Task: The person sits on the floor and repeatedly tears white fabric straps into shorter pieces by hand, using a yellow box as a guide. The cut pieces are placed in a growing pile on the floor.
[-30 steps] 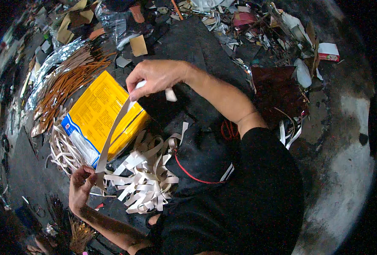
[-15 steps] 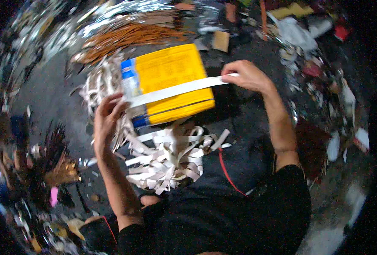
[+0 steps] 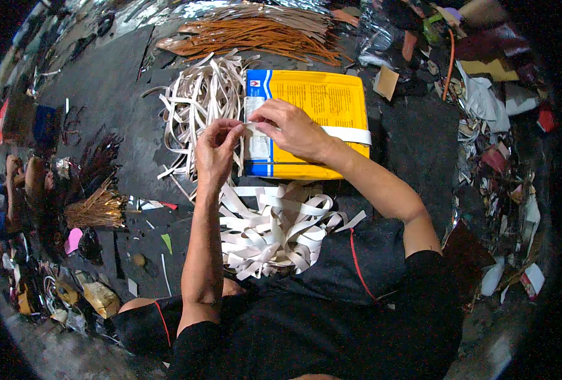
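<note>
In front of me lies a yellow, box-shaped container [image 3: 319, 95] with a blue and white band along its left side. A flat white strip [image 3: 352, 135] runs across its top face. At the container's left edge, the fingers of my left hand [image 3: 214, 155] pinch the strip's left end. My right hand [image 3: 293, 132] rests over the container close beside it, its fingertips closed on the strip near the same end. A tangle of narrow off-white strips [image 3: 195, 117] lies left of the container. Wider white strips [image 3: 271, 234] are heaped on the near side, by my lap.
Beyond the container lies a bundle of orange-brown strips [image 3: 249, 39]. At left are a brown bristly bundle [image 3: 97, 206] and a person's limbs [image 3: 34, 183]. Scraps, a white sheet [image 3: 484, 98] and a tan piece [image 3: 386, 82] litter the right side.
My right hand has moved left along the strip, from beyond the container's right edge to near my left hand. The strip now lies across the container. The view has shifted.
</note>
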A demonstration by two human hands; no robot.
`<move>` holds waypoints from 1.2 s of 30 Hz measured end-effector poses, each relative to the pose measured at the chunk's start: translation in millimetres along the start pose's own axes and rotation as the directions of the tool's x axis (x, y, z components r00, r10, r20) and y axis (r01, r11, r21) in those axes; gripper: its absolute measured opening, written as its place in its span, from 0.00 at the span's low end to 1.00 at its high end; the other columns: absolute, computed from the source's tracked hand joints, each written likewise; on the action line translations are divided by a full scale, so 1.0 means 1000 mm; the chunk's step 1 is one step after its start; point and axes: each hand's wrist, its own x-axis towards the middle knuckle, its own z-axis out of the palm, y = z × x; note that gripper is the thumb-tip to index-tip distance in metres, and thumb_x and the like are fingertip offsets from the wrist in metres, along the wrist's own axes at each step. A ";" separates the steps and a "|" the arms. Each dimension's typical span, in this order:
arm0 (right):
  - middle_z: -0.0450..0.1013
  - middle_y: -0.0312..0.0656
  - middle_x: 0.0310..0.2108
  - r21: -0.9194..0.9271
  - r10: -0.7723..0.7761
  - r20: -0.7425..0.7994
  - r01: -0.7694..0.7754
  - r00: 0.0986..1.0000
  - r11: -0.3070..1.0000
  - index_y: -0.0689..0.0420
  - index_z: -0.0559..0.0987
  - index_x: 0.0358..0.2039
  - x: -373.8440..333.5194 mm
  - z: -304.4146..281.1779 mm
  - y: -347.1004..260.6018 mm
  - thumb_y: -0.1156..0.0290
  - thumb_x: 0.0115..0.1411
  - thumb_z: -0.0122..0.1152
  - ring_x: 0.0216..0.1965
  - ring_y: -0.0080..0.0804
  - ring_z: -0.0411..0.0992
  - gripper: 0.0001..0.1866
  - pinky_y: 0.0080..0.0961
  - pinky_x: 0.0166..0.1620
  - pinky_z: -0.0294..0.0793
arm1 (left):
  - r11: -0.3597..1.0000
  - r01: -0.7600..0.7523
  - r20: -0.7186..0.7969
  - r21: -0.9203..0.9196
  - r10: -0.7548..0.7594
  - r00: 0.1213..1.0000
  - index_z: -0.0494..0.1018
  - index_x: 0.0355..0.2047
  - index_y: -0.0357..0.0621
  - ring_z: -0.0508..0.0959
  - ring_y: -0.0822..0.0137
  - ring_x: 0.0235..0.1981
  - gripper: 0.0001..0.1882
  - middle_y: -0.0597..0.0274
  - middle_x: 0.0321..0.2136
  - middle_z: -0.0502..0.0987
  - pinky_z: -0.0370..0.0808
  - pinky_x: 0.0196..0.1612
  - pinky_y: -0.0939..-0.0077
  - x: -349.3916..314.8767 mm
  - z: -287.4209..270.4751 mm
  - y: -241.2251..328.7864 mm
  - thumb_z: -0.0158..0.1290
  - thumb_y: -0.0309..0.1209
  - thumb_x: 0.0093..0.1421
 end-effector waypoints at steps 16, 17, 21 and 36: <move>0.72 0.42 0.32 -0.152 -0.173 -0.020 0.168 0.985 0.974 0.57 0.80 0.39 -0.007 0.010 0.009 0.79 0.50 0.61 0.35 0.38 0.73 0.14 0.30 0.39 0.74 | 0.969 0.168 0.007 -0.179 -0.169 0.986 0.72 0.34 0.40 0.67 0.79 0.25 0.10 0.70 0.24 0.71 0.64 0.30 0.85 -0.001 0.006 -0.012 0.54 0.34 0.63; 0.72 0.42 0.32 -0.221 -0.211 -0.014 0.203 0.977 0.954 0.58 0.80 0.39 -0.006 0.011 0.008 0.79 0.49 0.62 0.34 0.38 0.73 0.14 0.30 0.38 0.73 | 0.965 0.192 0.015 -0.179 -0.192 0.981 0.72 0.34 0.40 0.67 0.79 0.25 0.10 0.70 0.23 0.71 0.63 0.29 0.85 0.000 0.005 -0.013 0.53 0.34 0.63; 0.71 0.41 0.30 -0.285 -0.166 -0.024 0.152 0.986 0.946 0.57 0.80 0.36 -0.006 0.015 0.002 0.73 0.50 0.65 0.33 0.38 0.71 0.11 0.32 0.39 0.72 | 0.969 0.228 -0.019 -0.092 -0.231 0.973 0.71 0.33 0.41 0.67 0.80 0.22 0.10 0.71 0.20 0.70 0.63 0.28 0.87 0.007 0.012 -0.010 0.52 0.36 0.64; 0.71 0.39 0.28 -0.078 -0.071 -0.159 0.059 0.985 0.995 0.57 0.81 0.31 -0.003 0.025 0.005 0.73 0.50 0.67 0.32 0.36 0.70 0.07 0.30 0.36 0.72 | 0.962 0.187 -0.057 -0.197 -0.202 0.978 0.75 0.36 0.36 0.71 0.80 0.26 0.11 0.67 0.26 0.76 0.67 0.30 0.86 -0.005 0.010 -0.013 0.57 0.33 0.60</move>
